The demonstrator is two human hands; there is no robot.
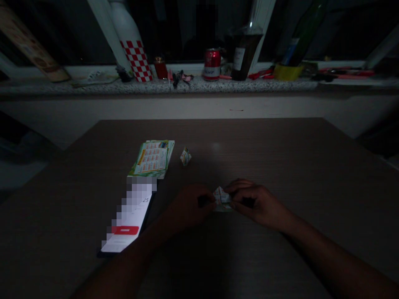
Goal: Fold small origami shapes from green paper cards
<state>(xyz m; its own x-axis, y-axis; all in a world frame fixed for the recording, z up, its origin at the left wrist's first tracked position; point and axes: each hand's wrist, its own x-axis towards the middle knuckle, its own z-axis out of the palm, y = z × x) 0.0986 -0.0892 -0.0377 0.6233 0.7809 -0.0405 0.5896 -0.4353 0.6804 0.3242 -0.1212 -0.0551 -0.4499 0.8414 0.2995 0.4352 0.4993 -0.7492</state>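
A small folded piece of printed paper with a pointed top is pinched between both hands, low over the table. My left hand is closed on its left edge, thumb and fingers together. From the other side, my right hand grips the right edge, its fingertips partly covering the print. Beyond my left hand, a small folded paper shape stands on the table. Left of that lies a stack of green and white printed sheets.
A phone with a lit screen lies beside my left forearm on the wooden table. On the granite windowsill stand a checkered bottle, a red can, a dark bottle and a green bottle.
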